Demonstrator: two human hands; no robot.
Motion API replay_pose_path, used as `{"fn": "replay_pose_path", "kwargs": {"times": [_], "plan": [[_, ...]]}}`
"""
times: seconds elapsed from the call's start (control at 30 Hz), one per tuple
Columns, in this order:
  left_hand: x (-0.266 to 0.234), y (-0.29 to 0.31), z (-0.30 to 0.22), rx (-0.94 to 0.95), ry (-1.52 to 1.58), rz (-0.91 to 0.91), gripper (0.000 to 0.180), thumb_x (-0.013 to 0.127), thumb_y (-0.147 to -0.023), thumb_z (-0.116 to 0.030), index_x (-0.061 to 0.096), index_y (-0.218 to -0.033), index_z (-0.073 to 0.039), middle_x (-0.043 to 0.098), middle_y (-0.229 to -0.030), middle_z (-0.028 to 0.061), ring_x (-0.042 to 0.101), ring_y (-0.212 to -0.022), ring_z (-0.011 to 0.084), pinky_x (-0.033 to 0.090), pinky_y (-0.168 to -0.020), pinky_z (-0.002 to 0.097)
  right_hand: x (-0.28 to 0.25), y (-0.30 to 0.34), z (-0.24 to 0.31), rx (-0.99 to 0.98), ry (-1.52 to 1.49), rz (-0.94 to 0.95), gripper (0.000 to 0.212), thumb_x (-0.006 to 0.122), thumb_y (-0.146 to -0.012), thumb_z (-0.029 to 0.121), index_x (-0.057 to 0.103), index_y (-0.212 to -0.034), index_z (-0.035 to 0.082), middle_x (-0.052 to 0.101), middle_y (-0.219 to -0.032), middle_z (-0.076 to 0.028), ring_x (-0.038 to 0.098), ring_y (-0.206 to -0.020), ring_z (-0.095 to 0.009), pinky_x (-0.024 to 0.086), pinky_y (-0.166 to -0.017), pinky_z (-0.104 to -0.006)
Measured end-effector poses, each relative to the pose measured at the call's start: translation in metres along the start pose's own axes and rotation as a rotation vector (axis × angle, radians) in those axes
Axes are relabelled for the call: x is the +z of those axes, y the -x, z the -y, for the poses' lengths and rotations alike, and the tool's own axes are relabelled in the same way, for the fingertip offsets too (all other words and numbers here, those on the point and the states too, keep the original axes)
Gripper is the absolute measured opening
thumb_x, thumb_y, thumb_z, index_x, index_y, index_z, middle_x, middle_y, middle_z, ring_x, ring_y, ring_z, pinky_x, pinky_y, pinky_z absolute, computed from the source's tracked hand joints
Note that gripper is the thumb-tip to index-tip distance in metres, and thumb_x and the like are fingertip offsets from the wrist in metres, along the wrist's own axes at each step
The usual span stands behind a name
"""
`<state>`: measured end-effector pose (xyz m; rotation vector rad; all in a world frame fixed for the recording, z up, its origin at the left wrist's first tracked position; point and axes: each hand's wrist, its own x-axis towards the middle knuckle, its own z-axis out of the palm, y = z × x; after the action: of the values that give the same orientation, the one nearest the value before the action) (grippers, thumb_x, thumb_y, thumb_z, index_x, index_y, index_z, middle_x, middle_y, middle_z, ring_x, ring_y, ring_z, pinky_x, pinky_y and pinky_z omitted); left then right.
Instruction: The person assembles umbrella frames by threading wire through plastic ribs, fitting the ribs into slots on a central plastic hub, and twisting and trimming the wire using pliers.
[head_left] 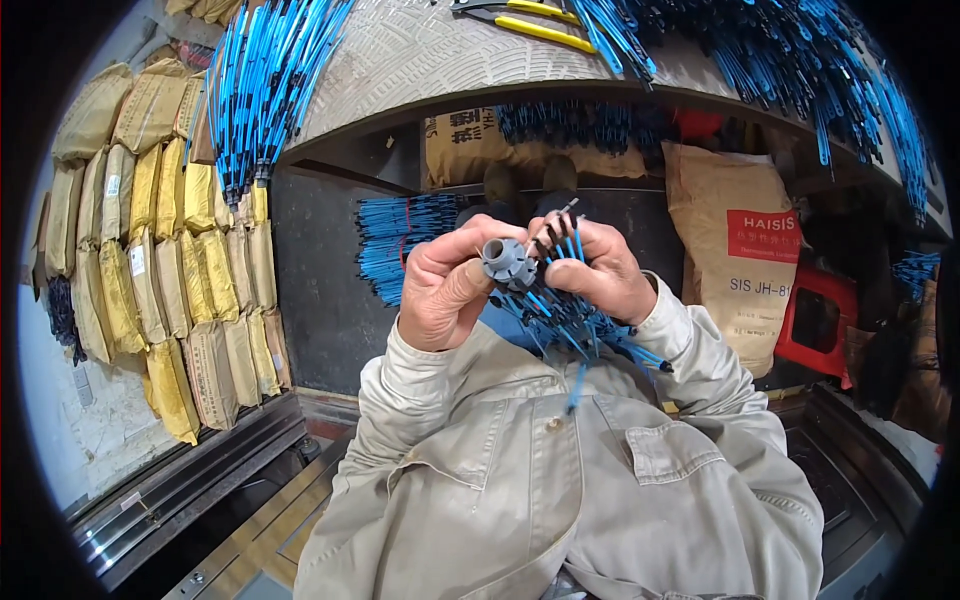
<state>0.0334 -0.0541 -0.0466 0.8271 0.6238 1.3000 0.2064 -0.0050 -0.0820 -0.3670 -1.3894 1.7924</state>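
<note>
In front of my chest, my left hand (445, 288) grips a grey plastic hub (511, 264), round with an open tube end and slots about its rim. Thumb and fingers are closed on its left side. Close by on the right, my right hand (612, 270) is closed around thin blue rods (572, 322) with black ends. Several black ends stick out above its fingers, next to the hub. The other rods hang below both hands toward my jacket. Whether any rod sits in a slot I cannot tell.
Ahead stands a grey patterned table (400, 75) with pliers (548, 30) and a pile of blue rods (790, 50). More rods (268, 90) overhang its left end. Wrapped packages (165, 235) are stacked left. A paper sack (725, 260) and red plastic stool (822, 320) stand right.
</note>
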Motion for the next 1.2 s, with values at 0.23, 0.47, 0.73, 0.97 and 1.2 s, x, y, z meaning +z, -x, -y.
{"fn": "replay_pose_path", "kwargs": {"times": [0.23,0.47,0.73,0.97,1.2], "plan": [[0.004,-0.002,0.000,-0.013,-0.083,0.053,0.037,0.069,-0.079,-0.020,0.061,-0.105,0.006,0.058,-0.095,0.0081,0.055,-0.088,0.0149,0.042,-0.080,0.0261,-0.001,-0.002,0.005,-0.014,-0.218,0.013,0.026,0.068,-0.078,0.024,0.051,-0.089,0.008,0.051,-0.083,-0.003,0.047,-0.080,-0.012,0.038,-0.073,-0.0269],[0.007,-0.001,-0.001,-0.058,-0.028,0.048,0.036,0.070,-0.078,-0.018,0.062,-0.104,0.005,0.058,-0.094,0.0075,0.056,-0.087,0.0149,0.043,-0.079,0.0263,-0.002,-0.001,0.007,-0.139,-0.230,0.114,0.031,0.072,-0.074,0.012,0.051,-0.096,0.006,0.051,-0.089,-0.003,0.048,-0.086,-0.013,0.037,-0.078,-0.0285],[0.009,0.003,-0.005,-0.045,-0.174,-0.013,0.036,0.074,-0.074,-0.027,0.066,-0.091,0.002,0.062,-0.085,0.0104,0.055,-0.082,0.0171,0.044,-0.077,0.0297,0.003,0.002,0.010,0.048,-0.258,-0.006,0.035,0.076,-0.069,0.024,0.052,-0.084,0.005,0.052,-0.088,-0.007,0.048,-0.083,-0.014,0.038,-0.073,-0.0274],[-0.006,-0.010,-0.010,0.118,-0.374,0.271,0.033,0.072,-0.075,-0.029,0.068,-0.089,0.001,0.066,-0.083,0.0120,0.058,-0.081,0.0193,0.041,-0.080,0.0353,-0.016,0.001,0.021,0.388,-0.158,0.432,0.026,0.076,-0.070,0.017,0.055,-0.078,0.005,0.055,-0.092,-0.005,0.048,-0.083,-0.012,0.039,-0.074,-0.0264],[0.012,-0.014,-0.021,0.178,-0.462,0.456,0.030,0.070,-0.076,-0.017,0.066,-0.102,-0.001,0.066,-0.097,0.0091,0.055,-0.096,0.0189,0.038,-0.089,0.0313,-0.010,0.005,0.033,0.134,-0.179,0.246,0.027,0.078,-0.067,0.011,0.052,-0.073,0.003,0.057,-0.095,-0.009,0.051,-0.084,-0.013,0.042,-0.076,-0.0259]]}}
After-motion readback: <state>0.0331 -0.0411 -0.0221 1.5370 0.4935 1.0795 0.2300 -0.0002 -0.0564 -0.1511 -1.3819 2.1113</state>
